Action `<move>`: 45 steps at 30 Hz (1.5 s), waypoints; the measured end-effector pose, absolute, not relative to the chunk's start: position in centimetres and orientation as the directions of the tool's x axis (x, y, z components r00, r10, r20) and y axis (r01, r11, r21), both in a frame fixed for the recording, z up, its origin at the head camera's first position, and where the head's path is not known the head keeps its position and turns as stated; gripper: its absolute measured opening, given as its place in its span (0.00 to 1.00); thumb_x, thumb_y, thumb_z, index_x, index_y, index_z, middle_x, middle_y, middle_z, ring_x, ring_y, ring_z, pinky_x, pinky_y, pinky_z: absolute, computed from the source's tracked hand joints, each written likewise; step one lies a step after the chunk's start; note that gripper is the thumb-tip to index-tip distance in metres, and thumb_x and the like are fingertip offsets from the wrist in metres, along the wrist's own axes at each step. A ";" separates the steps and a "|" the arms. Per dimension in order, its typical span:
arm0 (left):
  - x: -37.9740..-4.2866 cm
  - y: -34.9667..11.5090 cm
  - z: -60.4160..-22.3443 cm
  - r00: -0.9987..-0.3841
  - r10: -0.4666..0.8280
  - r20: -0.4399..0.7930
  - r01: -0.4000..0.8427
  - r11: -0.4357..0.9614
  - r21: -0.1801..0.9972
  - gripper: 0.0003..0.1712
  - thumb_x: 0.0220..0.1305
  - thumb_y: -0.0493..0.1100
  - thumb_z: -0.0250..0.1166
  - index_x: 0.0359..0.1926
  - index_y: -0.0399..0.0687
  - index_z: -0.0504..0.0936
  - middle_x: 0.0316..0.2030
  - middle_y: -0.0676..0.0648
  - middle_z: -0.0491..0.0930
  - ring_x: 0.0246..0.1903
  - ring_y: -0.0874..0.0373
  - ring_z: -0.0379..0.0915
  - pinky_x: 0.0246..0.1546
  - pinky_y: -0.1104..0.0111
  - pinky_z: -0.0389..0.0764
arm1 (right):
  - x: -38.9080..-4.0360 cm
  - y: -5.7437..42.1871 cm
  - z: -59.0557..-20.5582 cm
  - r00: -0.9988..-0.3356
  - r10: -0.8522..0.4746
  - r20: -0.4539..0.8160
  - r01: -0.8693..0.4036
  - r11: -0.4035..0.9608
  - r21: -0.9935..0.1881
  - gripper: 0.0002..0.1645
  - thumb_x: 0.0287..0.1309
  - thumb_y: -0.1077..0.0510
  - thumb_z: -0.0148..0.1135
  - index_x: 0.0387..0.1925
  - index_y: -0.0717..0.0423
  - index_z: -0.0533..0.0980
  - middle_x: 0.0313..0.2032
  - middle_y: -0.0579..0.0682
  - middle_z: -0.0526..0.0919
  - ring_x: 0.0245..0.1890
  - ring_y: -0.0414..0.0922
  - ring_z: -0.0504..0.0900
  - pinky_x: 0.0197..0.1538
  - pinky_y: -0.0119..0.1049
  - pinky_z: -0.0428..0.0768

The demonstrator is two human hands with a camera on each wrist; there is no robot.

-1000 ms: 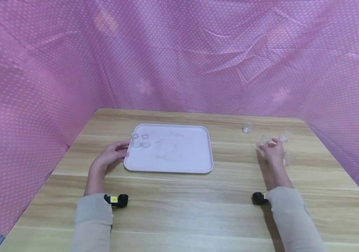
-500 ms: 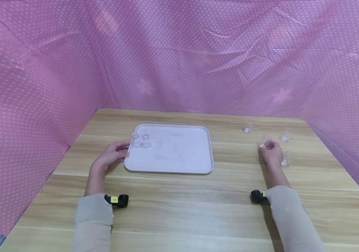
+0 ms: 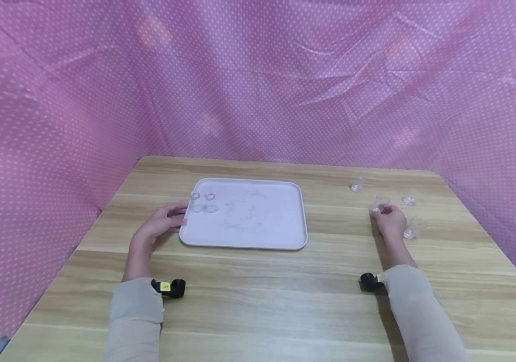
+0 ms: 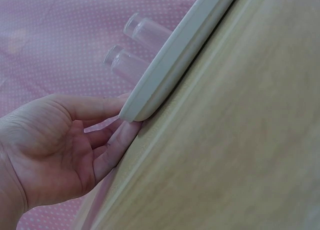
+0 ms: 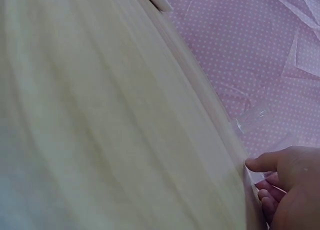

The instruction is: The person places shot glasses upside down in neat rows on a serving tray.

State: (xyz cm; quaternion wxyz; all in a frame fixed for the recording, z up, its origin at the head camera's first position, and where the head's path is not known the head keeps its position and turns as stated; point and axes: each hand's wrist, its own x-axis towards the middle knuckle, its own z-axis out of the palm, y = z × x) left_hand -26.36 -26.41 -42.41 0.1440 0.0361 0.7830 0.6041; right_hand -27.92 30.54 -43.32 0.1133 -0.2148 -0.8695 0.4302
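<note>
My left hand (image 3: 164, 221) grips the left edge of a white rectangular tray (image 3: 267, 236); in the left wrist view the thumb is over the rim and fingers are tucked beneath. Two small clear shot glasses, one (image 4: 130, 65) beside the other (image 4: 150, 32), stand upside down at the tray's left end, thick bases up. Over on the right, my right hand (image 3: 391, 219) holds another clear shot glass (image 3: 380, 202) low near its base, between thumb and fingers. The right wrist view shows the curled fingers (image 5: 268, 202), with the held glass mostly hidden behind the hand.
Around the right hand stand three more clear shot glasses: one (image 3: 356, 184) farther back, one (image 3: 409, 198) to the right, one (image 3: 410, 232) close beside the wrist. A wooden table (image 3: 258, 301) carries everything. Pink dotted cloth (image 3: 258, 90) hangs behind and along both sides.
My right hand has closed its fingers in around the shot glass at its fingertips and shifted slightly. The left hand and tray stay nearly still.
</note>
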 end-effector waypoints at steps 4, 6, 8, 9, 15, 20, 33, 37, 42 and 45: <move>-26.4 -26.4 -42.6 -0.956 0.227 -0.185 -0.120 0.275 0.954 0.35 0.60 0.31 0.56 0.66 0.30 0.53 0.63 0.31 0.56 0.53 0.42 0.64 0.45 0.64 0.76 | -27.6 30.3 -43.0 -0.897 0.442 0.001 0.270 0.551 -0.790 0.24 0.53 0.59 0.60 0.50 0.68 0.71 0.46 0.64 0.75 0.44 0.55 0.72 0.49 0.43 0.71; -26.4 -26.4 -42.6 -0.956 0.224 -0.187 -0.120 0.279 0.953 0.35 0.60 0.32 0.56 0.67 0.31 0.53 0.63 0.32 0.56 0.53 0.43 0.64 0.45 0.65 0.76 | -27.6 30.1 -42.7 -0.910 0.415 -0.010 0.263 0.557 -0.788 0.25 0.54 0.58 0.59 0.51 0.67 0.71 0.47 0.63 0.74 0.44 0.54 0.72 0.48 0.42 0.72; -26.4 -26.5 -42.7 -0.957 0.227 -0.184 -0.116 0.283 0.952 0.35 0.61 0.32 0.56 0.67 0.31 0.53 0.63 0.32 0.56 0.53 0.43 0.64 0.45 0.65 0.76 | -27.6 29.8 -42.3 -0.923 0.385 -0.008 0.243 0.565 -0.789 0.25 0.55 0.57 0.59 0.52 0.66 0.71 0.48 0.63 0.74 0.45 0.54 0.72 0.47 0.41 0.72; -26.4 -26.5 -42.7 -0.957 0.225 -0.183 -0.115 0.282 0.952 0.35 0.61 0.32 0.56 0.67 0.31 0.53 0.63 0.32 0.56 0.53 0.43 0.64 0.45 0.65 0.76 | -27.7 29.6 -42.0 -0.928 0.371 -0.001 0.228 0.569 -0.790 0.25 0.55 0.56 0.59 0.52 0.66 0.71 0.48 0.63 0.74 0.46 0.53 0.72 0.47 0.41 0.72; -26.3 -26.4 -42.5 -0.957 0.227 -0.178 -0.111 0.280 0.954 0.34 0.61 0.32 0.56 0.66 0.31 0.53 0.63 0.32 0.56 0.53 0.43 0.64 0.45 0.65 0.77 | -28.1 27.8 -40.3 -0.952 0.301 0.055 0.138 0.582 -0.802 0.23 0.54 0.57 0.62 0.50 0.66 0.72 0.44 0.62 0.76 0.40 0.50 0.74 0.40 0.33 0.73; -26.4 -26.4 -42.6 -0.956 0.232 -0.178 -0.111 0.274 0.955 0.34 0.61 0.31 0.56 0.66 0.30 0.54 0.63 0.32 0.56 0.52 0.44 0.64 0.45 0.65 0.76 | -28.2 25.8 -39.1 -0.966 0.233 0.109 0.062 0.623 -0.780 0.22 0.53 0.59 0.62 0.48 0.69 0.73 0.43 0.64 0.77 0.41 0.53 0.76 0.42 0.36 0.76; -26.3 -26.4 -42.4 -0.957 0.230 -0.175 -0.111 0.267 0.957 0.35 0.61 0.31 0.56 0.66 0.30 0.53 0.63 0.32 0.56 0.53 0.44 0.64 0.46 0.64 0.76 | -29.4 20.9 -37.3 -0.983 0.067 0.170 -0.086 0.650 -0.755 0.20 0.51 0.61 0.64 0.45 0.69 0.74 0.43 0.66 0.77 0.43 0.57 0.74 0.44 0.46 0.77; -26.2 -26.4 -42.3 -0.958 0.233 -0.168 -0.104 0.265 0.959 0.34 0.61 0.30 0.56 0.66 0.29 0.53 0.63 0.31 0.56 0.53 0.43 0.64 0.46 0.65 0.76 | -29.8 19.1 -36.7 -0.984 0.024 0.177 -0.119 0.649 -0.752 0.22 0.51 0.61 0.64 0.46 0.71 0.73 0.43 0.66 0.77 0.43 0.57 0.74 0.44 0.46 0.77; -26.2 -26.4 -42.2 -0.957 0.239 -0.165 -0.101 0.261 0.960 0.35 0.60 0.30 0.56 0.66 0.29 0.52 0.62 0.30 0.56 0.53 0.41 0.63 0.45 0.65 0.76 | -30.0 16.7 -36.1 -0.983 -0.011 0.181 -0.145 0.649 -0.747 0.25 0.50 0.60 0.65 0.47 0.71 0.73 0.42 0.65 0.77 0.43 0.56 0.75 0.43 0.45 0.77; -26.2 -26.4 -42.2 -0.956 0.241 -0.167 -0.104 0.254 0.961 0.35 0.60 0.30 0.56 0.66 0.29 0.52 0.62 0.30 0.56 0.53 0.41 0.63 0.45 0.65 0.76 | -30.0 15.3 -35.8 -0.986 -0.039 0.162 -0.148 0.643 -0.752 0.26 0.50 0.59 0.65 0.49 0.71 0.72 0.43 0.64 0.77 0.44 0.56 0.74 0.44 0.44 0.77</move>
